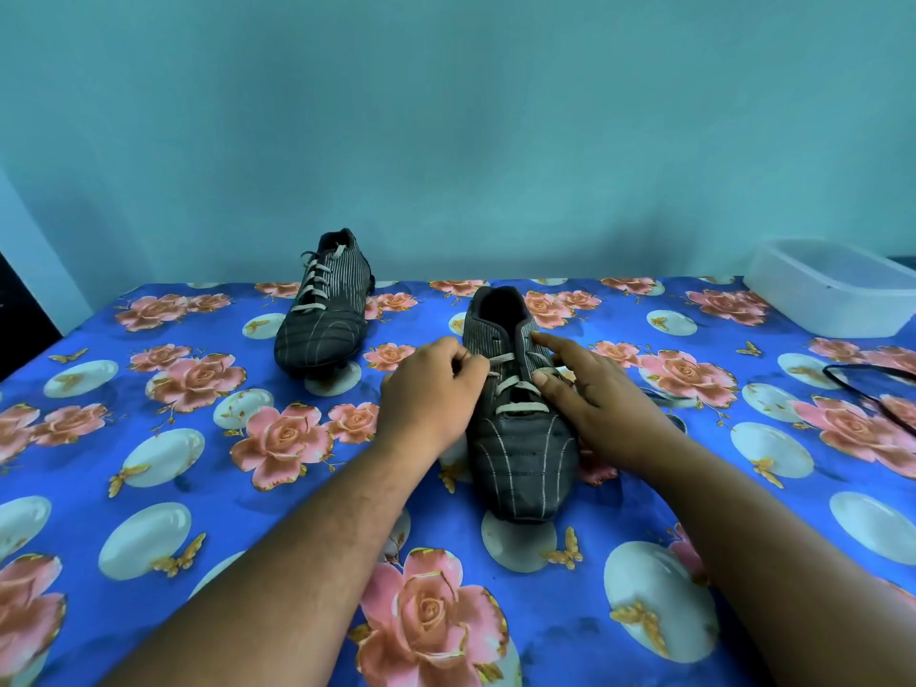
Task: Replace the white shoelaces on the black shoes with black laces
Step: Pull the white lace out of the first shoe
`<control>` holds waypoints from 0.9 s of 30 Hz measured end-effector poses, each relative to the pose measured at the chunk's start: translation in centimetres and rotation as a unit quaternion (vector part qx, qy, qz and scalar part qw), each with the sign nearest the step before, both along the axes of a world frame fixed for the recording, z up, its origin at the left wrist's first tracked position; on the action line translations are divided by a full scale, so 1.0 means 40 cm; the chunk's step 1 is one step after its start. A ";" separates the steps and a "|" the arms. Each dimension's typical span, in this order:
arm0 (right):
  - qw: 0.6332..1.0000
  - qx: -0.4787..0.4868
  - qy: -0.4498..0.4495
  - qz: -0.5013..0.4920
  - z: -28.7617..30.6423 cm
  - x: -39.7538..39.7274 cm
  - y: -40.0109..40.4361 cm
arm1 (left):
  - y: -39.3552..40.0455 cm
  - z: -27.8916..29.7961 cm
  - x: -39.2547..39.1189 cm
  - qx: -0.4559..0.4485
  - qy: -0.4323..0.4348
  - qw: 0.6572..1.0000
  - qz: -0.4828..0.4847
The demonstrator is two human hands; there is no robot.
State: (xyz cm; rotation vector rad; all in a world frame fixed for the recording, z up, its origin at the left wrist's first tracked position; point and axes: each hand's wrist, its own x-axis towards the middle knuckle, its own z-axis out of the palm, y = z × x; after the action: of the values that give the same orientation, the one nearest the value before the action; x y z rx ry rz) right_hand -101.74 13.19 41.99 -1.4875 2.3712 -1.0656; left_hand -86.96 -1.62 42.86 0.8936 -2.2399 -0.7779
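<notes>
A black shoe (520, 463) stands in the middle of the table, toe toward me, with a white lace (515, 389) crossing its lower eyelets. My left hand (429, 394) is curled at the shoe's left side and pinches a strand of that white lace. My right hand (595, 404) rests on the shoe's right side with straight fingers, the index finger touching the upper eyelet row. A second black shoe (322, 309) with its white lace (314, 280) fully threaded stands farther back on the left. A black lace (872, 384) lies at the right edge.
The table is covered by a blue floral cloth (198, 488). A white plastic tub (832, 290) sits at the back right corner. A teal wall rises right behind the table.
</notes>
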 end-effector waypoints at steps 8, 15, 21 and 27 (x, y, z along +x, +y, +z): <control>1.000 0.002 0.030 -0.007 0.009 0.003 0.008 | 0.013 -0.015 -0.006 -0.118 0.128 0.981 -0.089; 1.000 0.011 0.020 -0.009 0.016 0.006 0.009 | -0.012 -0.006 0.005 -0.016 0.042 0.998 0.052; 1.000 0.007 0.018 -0.010 0.012 0.002 0.010 | -0.014 -0.025 0.006 -0.045 0.114 0.991 -0.051; 1.000 0.006 0.019 -0.008 0.010 0.000 0.009 | 0.008 -0.011 -0.002 -0.148 0.121 0.981 -0.042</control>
State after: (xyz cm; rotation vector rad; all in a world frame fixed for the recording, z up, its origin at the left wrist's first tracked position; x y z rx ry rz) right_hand -101.74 13.55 42.41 -1.4993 2.4149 -1.0350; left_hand -87.05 -1.28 42.40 0.5363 -2.1141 -0.5370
